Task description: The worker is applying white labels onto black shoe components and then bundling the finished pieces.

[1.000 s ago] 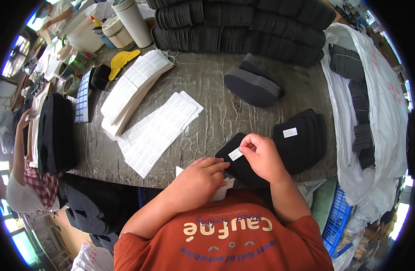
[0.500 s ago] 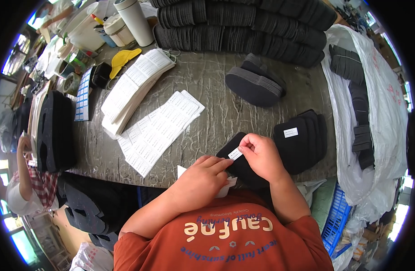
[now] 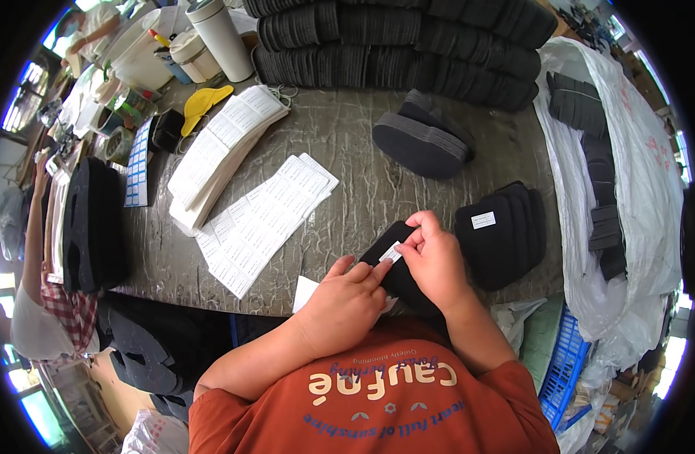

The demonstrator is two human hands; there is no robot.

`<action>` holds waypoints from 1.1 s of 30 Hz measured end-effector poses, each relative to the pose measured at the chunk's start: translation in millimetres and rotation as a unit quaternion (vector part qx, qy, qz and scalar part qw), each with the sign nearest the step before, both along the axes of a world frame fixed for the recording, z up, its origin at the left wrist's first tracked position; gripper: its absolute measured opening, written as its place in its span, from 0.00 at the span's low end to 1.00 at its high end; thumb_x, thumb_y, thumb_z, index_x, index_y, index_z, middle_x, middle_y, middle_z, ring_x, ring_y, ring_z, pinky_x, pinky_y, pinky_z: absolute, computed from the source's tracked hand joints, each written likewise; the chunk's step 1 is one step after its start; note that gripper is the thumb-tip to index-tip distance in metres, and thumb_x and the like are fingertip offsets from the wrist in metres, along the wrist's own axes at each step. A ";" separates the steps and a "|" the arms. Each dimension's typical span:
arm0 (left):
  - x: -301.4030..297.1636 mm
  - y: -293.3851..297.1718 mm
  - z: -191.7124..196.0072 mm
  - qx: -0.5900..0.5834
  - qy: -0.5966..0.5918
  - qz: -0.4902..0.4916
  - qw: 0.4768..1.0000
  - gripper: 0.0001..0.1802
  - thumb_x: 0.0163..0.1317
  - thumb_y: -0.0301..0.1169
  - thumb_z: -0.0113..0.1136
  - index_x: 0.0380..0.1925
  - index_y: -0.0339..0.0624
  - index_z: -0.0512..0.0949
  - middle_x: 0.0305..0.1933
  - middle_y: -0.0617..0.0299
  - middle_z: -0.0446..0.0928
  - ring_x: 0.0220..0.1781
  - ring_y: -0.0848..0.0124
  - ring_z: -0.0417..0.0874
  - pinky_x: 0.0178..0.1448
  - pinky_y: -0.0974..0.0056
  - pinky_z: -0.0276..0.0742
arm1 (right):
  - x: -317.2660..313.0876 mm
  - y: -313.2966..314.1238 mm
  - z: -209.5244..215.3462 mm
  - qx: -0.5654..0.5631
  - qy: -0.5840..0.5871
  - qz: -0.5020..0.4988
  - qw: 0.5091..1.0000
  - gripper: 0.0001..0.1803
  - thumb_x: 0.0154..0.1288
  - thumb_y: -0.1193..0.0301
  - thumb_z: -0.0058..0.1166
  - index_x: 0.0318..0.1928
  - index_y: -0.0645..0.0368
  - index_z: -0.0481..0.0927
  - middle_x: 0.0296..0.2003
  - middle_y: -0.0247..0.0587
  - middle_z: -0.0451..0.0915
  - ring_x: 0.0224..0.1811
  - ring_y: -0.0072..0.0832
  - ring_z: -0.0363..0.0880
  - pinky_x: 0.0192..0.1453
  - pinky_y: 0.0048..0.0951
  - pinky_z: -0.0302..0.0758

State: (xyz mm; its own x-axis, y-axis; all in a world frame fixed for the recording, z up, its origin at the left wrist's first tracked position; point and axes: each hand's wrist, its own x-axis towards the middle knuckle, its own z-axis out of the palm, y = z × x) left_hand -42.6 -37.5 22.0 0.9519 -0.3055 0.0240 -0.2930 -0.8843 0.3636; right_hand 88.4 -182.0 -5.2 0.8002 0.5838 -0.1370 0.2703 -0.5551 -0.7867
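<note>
A dark, rounded insole-like pad (image 3: 408, 286) lies in front of me near the table's front edge. On it is a small white label (image 3: 391, 253). My right hand (image 3: 438, 261) pinches the label's right end between thumb and fingertips. The fingers of my left hand (image 3: 346, 301) press on its left end. From both sides of that hand a white label sheet (image 3: 305, 292) sticks out; the left thumb is hidden below, and the sheet appears held there. Right of my hands rests an overlapping pile of black pads (image 3: 499, 253), the top one bearing a white label (image 3: 483, 220).
White printed label sheets (image 3: 264, 219) and a thicker label stack (image 3: 230, 151) lie at left. Farther back stand a small pad pile (image 3: 419, 147), rows of bundled pads (image 3: 397, 64) and a white flask (image 3: 220, 41). A white sack (image 3: 635, 181) borders the right; a co-worker's arm (image 3: 37, 204) shows far left.
My left fingers have moved slightly onto the label, with one finger lifting apart. My right hand has shifted a little up. At far left the co-worker's arm has reached farther up.
</note>
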 end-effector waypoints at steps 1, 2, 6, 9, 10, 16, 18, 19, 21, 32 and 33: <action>0.8 -0.4 0.0 -0.001 -0.001 0.003 1.000 0.12 0.60 0.37 0.57 0.29 0.38 0.80 0.62 0.53 0.75 0.50 0.64 0.75 0.63 0.53 0.66 | -1.0 1.3 0.1 0.000 0.000 -0.001 1.000 0.24 0.54 0.75 0.67 0.50 0.58 0.71 0.28 0.43 0.82 0.32 0.41 0.82 0.36 0.38 0.77; 2.8 -1.3 0.5 0.000 -0.001 0.003 1.000 0.12 0.60 0.37 0.57 0.29 0.38 0.80 0.62 0.53 0.75 0.50 0.64 0.75 0.63 0.53 0.66 | -2.0 2.9 0.1 0.012 -0.092 0.004 0.996 0.23 0.53 0.75 0.67 0.48 0.58 0.72 0.30 0.44 0.81 0.35 0.42 0.81 0.37 0.38 0.77; 13.3 -4.1 -0.8 0.014 0.024 0.013 1.000 0.10 0.59 0.35 0.57 0.28 0.39 0.80 0.65 0.54 0.73 0.45 0.65 0.73 0.58 0.58 0.67 | 5.9 -1.4 -9.3 0.034 -0.166 0.004 0.986 0.17 0.51 0.77 0.68 0.40 0.60 0.75 0.35 0.43 0.77 0.41 0.42 0.78 0.42 0.37 0.76; 14.4 1.8 -1.3 -0.005 0.024 0.008 1.000 0.08 0.58 0.32 0.57 0.27 0.39 0.80 0.67 0.55 0.71 0.46 0.64 0.73 0.57 0.58 0.67 | 9.4 -0.5 -12.2 0.061 -0.193 0.010 0.979 0.12 0.51 0.79 0.66 0.34 0.61 0.75 0.32 0.43 0.78 0.37 0.43 0.78 0.40 0.39 0.75; 13.5 5.2 -1.1 -0.032 0.028 0.003 0.999 0.08 0.56 0.31 0.57 0.27 0.39 0.80 0.68 0.55 0.70 0.49 0.63 0.73 0.59 0.57 0.67 | 9.9 -1.7 -15.0 0.062 -0.194 0.009 0.979 0.12 0.51 0.79 0.66 0.34 0.61 0.75 0.32 0.43 0.78 0.37 0.43 0.78 0.40 0.39 0.75; 1.4 17.7 -7.0 -0.103 0.053 0.006 0.993 0.06 0.54 0.26 0.55 0.27 0.35 0.79 0.71 0.53 0.66 0.71 0.54 0.65 0.71 0.51 0.62 | 19.2 -12.1 -12.3 0.134 -0.120 -0.036 0.983 0.10 0.60 0.80 0.60 0.31 0.62 0.69 0.19 0.47 0.72 0.20 0.42 0.72 0.26 0.32 0.69; 2.9 19.2 -10.6 -0.108 0.056 0.003 0.993 0.05 0.54 0.25 0.55 0.28 0.35 0.79 0.71 0.53 0.66 0.73 0.54 0.63 0.71 0.50 0.61 | 23.7 -22.0 -14.5 0.139 -0.089 -0.044 0.985 0.11 0.60 0.81 0.60 0.31 0.61 0.68 0.20 0.47 0.71 0.20 0.39 0.69 0.27 0.31 0.69; 4.1 20.0 -12.7 -0.114 0.059 -0.001 0.992 0.06 0.54 0.25 0.55 0.29 0.36 0.78 0.71 0.53 0.66 0.74 0.54 0.61 0.72 0.50 0.60 | 27.0 -28.3 -17.6 0.153 -0.088 -0.049 0.983 0.11 0.61 0.81 0.60 0.31 0.61 0.68 0.20 0.47 0.70 0.20 0.38 0.69 0.28 0.31 0.69; 5.6 21.7 -19.3 -0.125 0.054 0.006 0.991 0.05 0.55 0.24 0.55 0.30 0.35 0.78 0.71 0.52 0.66 0.73 0.54 0.63 0.71 0.50 0.61 | 37.0 -43.4 -2.3 0.120 -0.164 -0.092 0.975 0.11 0.61 0.81 0.59 0.31 0.61 0.67 0.21 0.44 0.67 0.22 0.26 0.64 0.29 0.28 0.68; 14.1 13.9 -5.2 -0.320 -0.001 0.128 0.939 0.08 0.60 0.22 0.57 0.39 0.31 0.79 0.40 0.49 0.81 0.52 0.53 0.78 0.57 0.53 0.73 | -13.6 -35.1 25.6 0.159 0.081 0.076 0.981 0.08 0.55 0.81 0.62 0.35 0.63 0.77 0.34 0.43 0.76 0.37 0.34 0.77 0.42 0.31 0.74; 12.6 14.3 -5.6 -0.302 0.002 0.136 0.944 0.08 0.60 0.22 0.57 0.38 0.31 0.79 0.39 0.49 0.81 0.50 0.53 0.78 0.55 0.53 0.73 | -18.6 -30.6 20.6 0.160 0.104 0.089 0.978 0.06 0.57 0.83 0.60 0.33 0.65 0.75 0.33 0.41 0.75 0.32 0.29 0.76 0.38 0.28 0.74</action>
State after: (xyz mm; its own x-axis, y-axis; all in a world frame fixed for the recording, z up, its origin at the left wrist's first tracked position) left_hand -30.0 -23.2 16.5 0.9937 0.0177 0.1111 -0.0823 -0.5583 0.8256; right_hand 69.8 -212.7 15.5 0.6562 0.7510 -0.0734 0.1561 -0.2302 -0.9605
